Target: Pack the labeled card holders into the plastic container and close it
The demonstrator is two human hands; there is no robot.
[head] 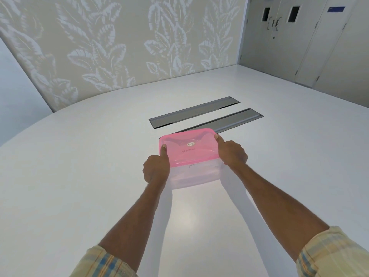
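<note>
A clear plastic container stands on the white table, its pink translucent lid lying on top. My left hand grips the container's left side with the thumb pressing on the lid's left edge. My right hand holds the right side, thumb on the lid's far right corner. Faint writing shows through the lid and the front wall. I cannot make out the card holders inside.
Two grey recessed cable hatches lie in the white table just beyond the container. A leaf-patterned wall rises behind the table, and grey double doors stand at the far right.
</note>
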